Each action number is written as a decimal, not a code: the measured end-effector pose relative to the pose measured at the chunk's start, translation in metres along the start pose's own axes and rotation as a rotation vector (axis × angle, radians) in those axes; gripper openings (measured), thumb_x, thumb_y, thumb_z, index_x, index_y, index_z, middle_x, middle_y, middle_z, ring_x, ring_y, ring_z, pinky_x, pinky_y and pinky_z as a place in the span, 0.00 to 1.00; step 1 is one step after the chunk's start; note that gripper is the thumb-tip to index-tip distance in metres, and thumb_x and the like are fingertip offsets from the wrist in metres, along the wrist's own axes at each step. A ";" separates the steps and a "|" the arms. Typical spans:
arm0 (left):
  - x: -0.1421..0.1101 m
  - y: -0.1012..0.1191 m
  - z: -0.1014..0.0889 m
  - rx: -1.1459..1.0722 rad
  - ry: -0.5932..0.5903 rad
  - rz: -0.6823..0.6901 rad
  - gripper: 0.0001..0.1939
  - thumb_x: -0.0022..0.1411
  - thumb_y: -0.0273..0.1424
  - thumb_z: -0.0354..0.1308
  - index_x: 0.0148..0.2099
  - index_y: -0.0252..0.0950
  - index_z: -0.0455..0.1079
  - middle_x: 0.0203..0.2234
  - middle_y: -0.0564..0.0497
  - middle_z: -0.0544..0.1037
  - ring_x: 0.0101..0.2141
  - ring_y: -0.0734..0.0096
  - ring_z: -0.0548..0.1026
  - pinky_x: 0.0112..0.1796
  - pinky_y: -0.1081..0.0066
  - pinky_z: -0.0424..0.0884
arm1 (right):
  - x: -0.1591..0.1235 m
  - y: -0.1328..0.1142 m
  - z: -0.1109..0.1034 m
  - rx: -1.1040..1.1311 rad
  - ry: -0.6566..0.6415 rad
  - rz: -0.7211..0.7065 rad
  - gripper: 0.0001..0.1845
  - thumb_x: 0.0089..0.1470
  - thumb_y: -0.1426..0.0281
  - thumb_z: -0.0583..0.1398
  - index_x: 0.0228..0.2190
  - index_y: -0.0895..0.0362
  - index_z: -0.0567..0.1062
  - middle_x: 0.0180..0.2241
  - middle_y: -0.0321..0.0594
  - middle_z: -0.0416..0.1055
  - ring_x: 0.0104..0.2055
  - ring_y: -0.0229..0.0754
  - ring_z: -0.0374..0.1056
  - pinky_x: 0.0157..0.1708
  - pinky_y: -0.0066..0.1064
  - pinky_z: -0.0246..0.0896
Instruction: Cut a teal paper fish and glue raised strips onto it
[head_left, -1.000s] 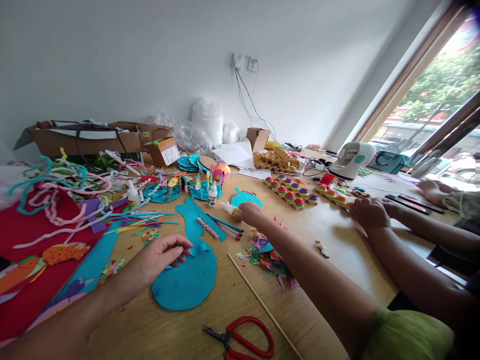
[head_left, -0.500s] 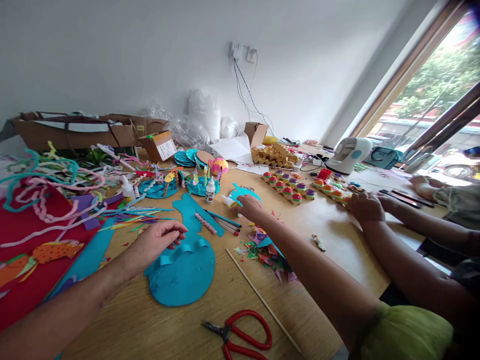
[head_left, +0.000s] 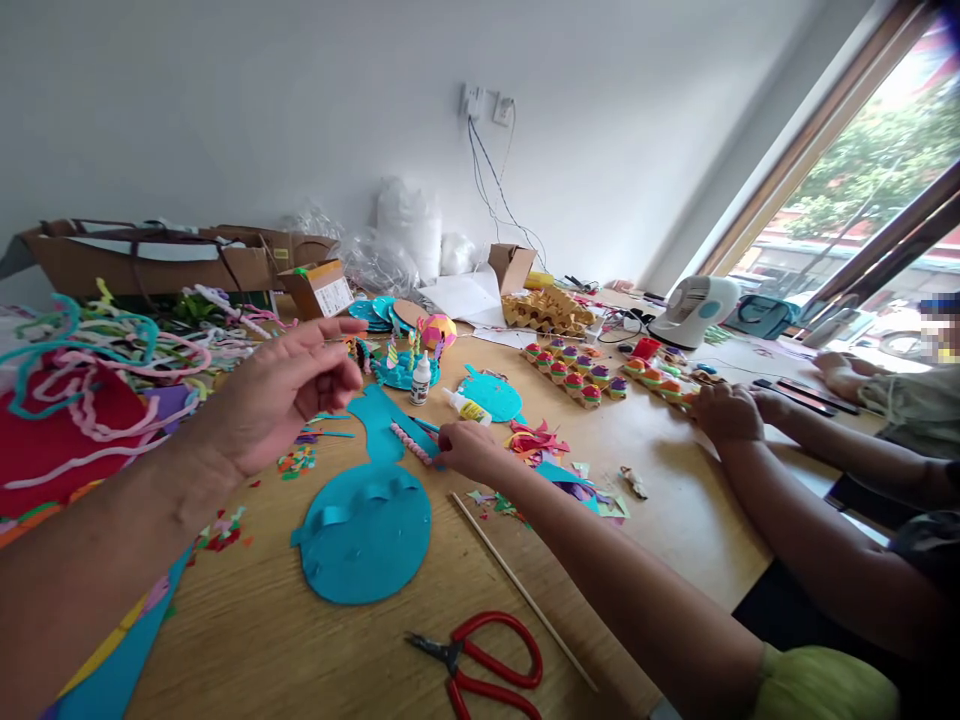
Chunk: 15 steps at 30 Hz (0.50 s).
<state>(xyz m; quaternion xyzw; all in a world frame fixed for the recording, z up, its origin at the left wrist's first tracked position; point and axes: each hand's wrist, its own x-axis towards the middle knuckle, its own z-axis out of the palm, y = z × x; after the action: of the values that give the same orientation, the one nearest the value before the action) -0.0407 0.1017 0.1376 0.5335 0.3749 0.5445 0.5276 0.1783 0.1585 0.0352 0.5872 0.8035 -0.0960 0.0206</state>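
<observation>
My left hand (head_left: 289, 385) is raised above the left side of the table, holding nothing, with its index finger stretched and the others loosely bent. Just beyond it stands a white glue bottle (head_left: 421, 381). My right hand (head_left: 471, 450) is low over the table, its fingers closed beside the pink twisted strip (head_left: 409, 444) and over some pencils; what they grip is hidden. Between my hands lies a flat blue piece (head_left: 367, 575) with a round body, a narrow neck and small raised loops. A yellow-labelled glue bottle (head_left: 471, 408) lies against a smaller blue disc (head_left: 499, 397).
Red-handled pliers (head_left: 495, 650) and a thin wooden stick (head_left: 525, 590) lie in front. Coloured paper scraps (head_left: 562, 485) are right of centre. Pipe cleaners (head_left: 82, 370) heap at left. Another person's hands (head_left: 727, 412) work on egg-carton pieces (head_left: 652, 378) at right.
My left hand has risen and moved away from the blue piece. My right hand has left the lying glue bottle and come down and nearer, to the pencils.
</observation>
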 end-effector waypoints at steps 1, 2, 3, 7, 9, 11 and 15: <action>0.002 0.005 0.001 -0.016 0.002 0.040 0.13 0.53 0.28 0.58 0.44 0.38 0.71 0.20 0.56 0.73 0.20 0.78 0.67 0.20 0.80 0.63 | 0.000 -0.001 0.001 -0.007 -0.002 0.008 0.15 0.47 0.58 0.62 0.35 0.55 0.77 0.36 0.42 0.75 0.37 0.44 0.70 0.27 0.27 0.54; 0.004 0.009 0.002 -0.018 0.003 0.068 0.13 0.53 0.28 0.58 0.43 0.38 0.71 0.21 0.55 0.74 0.21 0.78 0.68 0.22 0.79 0.64 | 0.001 -0.002 0.002 -0.014 -0.004 0.016 0.16 0.47 0.57 0.62 0.34 0.55 0.78 0.36 0.43 0.75 0.37 0.45 0.70 0.27 0.27 0.55; 0.006 0.010 0.003 -0.012 0.003 0.087 0.12 0.54 0.28 0.58 0.43 0.37 0.72 0.22 0.55 0.74 0.21 0.78 0.68 0.22 0.79 0.65 | 0.001 -0.003 0.003 -0.021 -0.005 0.023 0.17 0.48 0.56 0.61 0.34 0.55 0.78 0.35 0.44 0.75 0.37 0.46 0.70 0.28 0.28 0.56; 0.008 0.002 0.007 0.064 -0.007 0.071 0.11 0.53 0.29 0.59 0.41 0.37 0.72 0.22 0.56 0.73 0.22 0.77 0.68 0.24 0.77 0.65 | 0.003 -0.006 0.005 -0.039 -0.002 0.038 0.18 0.50 0.56 0.59 0.32 0.57 0.78 0.35 0.47 0.76 0.36 0.48 0.71 0.28 0.30 0.57; 0.007 -0.006 0.007 0.104 -0.023 0.052 0.12 0.52 0.31 0.59 0.41 0.37 0.72 0.22 0.55 0.74 0.22 0.76 0.69 0.24 0.76 0.66 | 0.004 -0.007 0.006 -0.039 -0.004 0.045 0.16 0.49 0.58 0.60 0.32 0.58 0.78 0.35 0.48 0.76 0.37 0.49 0.71 0.27 0.30 0.56; 0.007 -0.013 0.005 0.144 -0.035 0.038 0.12 0.52 0.33 0.60 0.41 0.37 0.72 0.23 0.55 0.74 0.23 0.75 0.70 0.25 0.74 0.66 | 0.005 -0.006 0.006 -0.034 -0.002 0.053 0.14 0.48 0.61 0.60 0.32 0.58 0.78 0.36 0.47 0.76 0.38 0.48 0.71 0.27 0.29 0.56; 0.007 -0.022 0.001 0.229 -0.032 0.006 0.12 0.51 0.34 0.59 0.39 0.36 0.71 0.22 0.55 0.74 0.23 0.75 0.70 0.25 0.74 0.65 | 0.004 -0.005 0.001 -0.016 0.027 0.082 0.10 0.51 0.67 0.58 0.34 0.56 0.78 0.37 0.43 0.76 0.40 0.44 0.70 0.29 0.26 0.55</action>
<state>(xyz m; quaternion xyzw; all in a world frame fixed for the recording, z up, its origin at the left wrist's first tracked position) -0.0346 0.1120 0.1175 0.6000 0.4246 0.4912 0.4673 0.1725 0.1611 0.0338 0.6207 0.7797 -0.0807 0.0184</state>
